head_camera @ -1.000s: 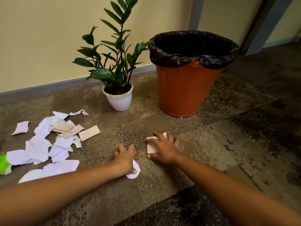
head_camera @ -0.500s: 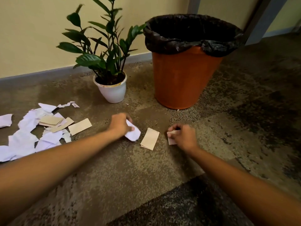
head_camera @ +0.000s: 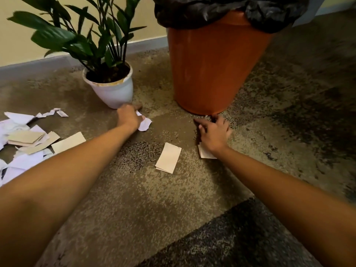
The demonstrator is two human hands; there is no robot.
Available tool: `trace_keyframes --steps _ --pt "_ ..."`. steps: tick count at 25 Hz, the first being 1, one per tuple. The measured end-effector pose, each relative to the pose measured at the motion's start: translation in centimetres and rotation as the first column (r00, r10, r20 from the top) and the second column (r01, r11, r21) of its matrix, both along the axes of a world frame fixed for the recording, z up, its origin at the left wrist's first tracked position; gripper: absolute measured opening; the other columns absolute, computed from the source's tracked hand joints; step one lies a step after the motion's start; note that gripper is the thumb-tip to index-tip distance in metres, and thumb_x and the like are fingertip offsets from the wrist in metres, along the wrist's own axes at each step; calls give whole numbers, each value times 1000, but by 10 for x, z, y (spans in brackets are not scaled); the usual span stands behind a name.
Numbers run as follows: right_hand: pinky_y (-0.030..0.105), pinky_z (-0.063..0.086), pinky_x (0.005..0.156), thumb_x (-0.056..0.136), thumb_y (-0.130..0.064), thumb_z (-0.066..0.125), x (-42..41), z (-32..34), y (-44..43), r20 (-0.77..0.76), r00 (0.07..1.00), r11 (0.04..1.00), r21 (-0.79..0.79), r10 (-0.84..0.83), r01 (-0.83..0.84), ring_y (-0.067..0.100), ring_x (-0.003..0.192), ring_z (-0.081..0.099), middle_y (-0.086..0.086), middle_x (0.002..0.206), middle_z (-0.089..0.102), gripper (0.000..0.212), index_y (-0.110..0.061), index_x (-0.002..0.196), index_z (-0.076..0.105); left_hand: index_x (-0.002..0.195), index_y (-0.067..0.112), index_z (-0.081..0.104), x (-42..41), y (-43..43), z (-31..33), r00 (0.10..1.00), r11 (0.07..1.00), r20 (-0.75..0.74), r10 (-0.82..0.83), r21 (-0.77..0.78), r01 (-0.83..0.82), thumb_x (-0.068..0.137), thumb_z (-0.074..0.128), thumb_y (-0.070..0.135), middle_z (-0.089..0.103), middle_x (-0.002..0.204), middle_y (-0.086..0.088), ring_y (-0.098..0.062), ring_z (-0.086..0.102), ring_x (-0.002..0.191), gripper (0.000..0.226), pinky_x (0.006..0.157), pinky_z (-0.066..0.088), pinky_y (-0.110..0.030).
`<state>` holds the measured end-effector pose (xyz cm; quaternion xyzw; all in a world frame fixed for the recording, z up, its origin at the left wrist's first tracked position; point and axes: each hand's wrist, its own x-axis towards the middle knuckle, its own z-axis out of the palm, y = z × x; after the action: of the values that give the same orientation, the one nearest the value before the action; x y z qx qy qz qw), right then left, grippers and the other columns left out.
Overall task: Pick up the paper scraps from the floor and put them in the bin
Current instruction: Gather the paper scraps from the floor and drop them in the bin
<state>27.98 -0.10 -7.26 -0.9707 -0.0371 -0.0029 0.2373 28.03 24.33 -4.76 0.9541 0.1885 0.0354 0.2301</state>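
My left hand (head_camera: 128,117) is closed on a white torn scrap (head_camera: 144,124), just above the floor in front of the plant pot. My right hand (head_camera: 213,133) reaches to the foot of the orange bin (head_camera: 217,60). It keeps a beige scrap (head_camera: 205,153) tucked under the palm, and its fingers are spread beside a tiny white bit (head_camera: 207,116) at the bin's base. A beige folded card (head_camera: 168,158) lies flat on the floor between my arms. A pile of white and beige scraps (head_camera: 25,139) lies at the left.
A black liner (head_camera: 231,8) hangs over the bin's rim, whose opening is out of frame. A white pot (head_camera: 111,91) with a leafy plant stands left of the bin, near the wall. A darker carpet patch (head_camera: 240,237) lies at the lower right.
Both hands moved forward toward the bin and the pot, and the view dipped closer to the floor. The left hand lifted the white scrap; the right took the beige scrap and reached to the bin's base.
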Motion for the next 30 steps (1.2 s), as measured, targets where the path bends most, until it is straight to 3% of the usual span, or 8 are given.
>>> trace_keyframes --steps 3,8,12,17,21,25,27,30 --pt "42 25 104 96 -15 45 2 -9 7 95 994 999 -6 -52 53 33 124 34 14 134 40 40 -26 133 54 129 4 57 -3 0 -7 997 1000 76 -1 -27 3 90 59 17 59 128 -22 -32 54 120 41 100 39 -33" --pt "31 35 105 97 -6 40 -6 -12 6 156 984 985 138 82 -104 19 114 45 6 127 49 34 -5 129 51 120 0 63 -9 -2 -12 985 997 173 30 -70 -18 89 57 13 65 119 -24 -31 59 113 34 97 43 -32" --pt "8 24 102 92 5 44 -24 -4 -8 187 981 979 183 59 -94 21 119 51 8 131 53 39 0 130 55 107 7 72 -18 0 -11 966 983 227 125 -158 -91 86 61 10 70 112 -15 -26 61 108 24 95 44 -26" --pt "-3 36 81 79 9 55 -66 8 -26 295 955 933 340 9 -114 4 83 58 -2 91 70 29 -10 87 76 88 16 74 -38 -3 -6 970 966 241 39 -256 25 79 70 9 68 82 1 -4 56 70 12 61 37 -1" --pt "16 34 71 76 10 52 -71 17 -28 290 952 946 323 -99 0 17 82 56 -4 80 59 24 -12 73 61 104 12 64 -40 -1 -5 969 974 233 -85 -183 130 76 74 9 65 104 -6 -15 59 89 29 74 39 -4" --pt "36 39 101 90 -18 55 -74 18 -28 -49 999 992 130 10 -4 26 119 44 10 126 48 33 -12 122 49 143 15 37 -26 13 -7 974 981 -146 -172 61 182 82 69 30 27 152 -16 -36 27 139 70 116 26 -40" --pt "47 28 114 93 -39 51 -84 19 -26 -205 962 982 -20 179 -187 29 137 27 6 150 28 54 -26 142 32 145 15 35 -27 15 -10 955 965 -165 -246 49 257 87 64 29 26 155 -15 -33 26 142 67 117 23 -38" --pt "46 28 113 91 -32 56 -101 17 -17 -133 939 910 -237 318 -341 28 139 24 3 154 25 61 -32 146 29 138 11 48 -39 11 -12 944 939 -31 -328 104 329 86 65 15 48 143 -16 -31 45 131 54 108 32 -31"
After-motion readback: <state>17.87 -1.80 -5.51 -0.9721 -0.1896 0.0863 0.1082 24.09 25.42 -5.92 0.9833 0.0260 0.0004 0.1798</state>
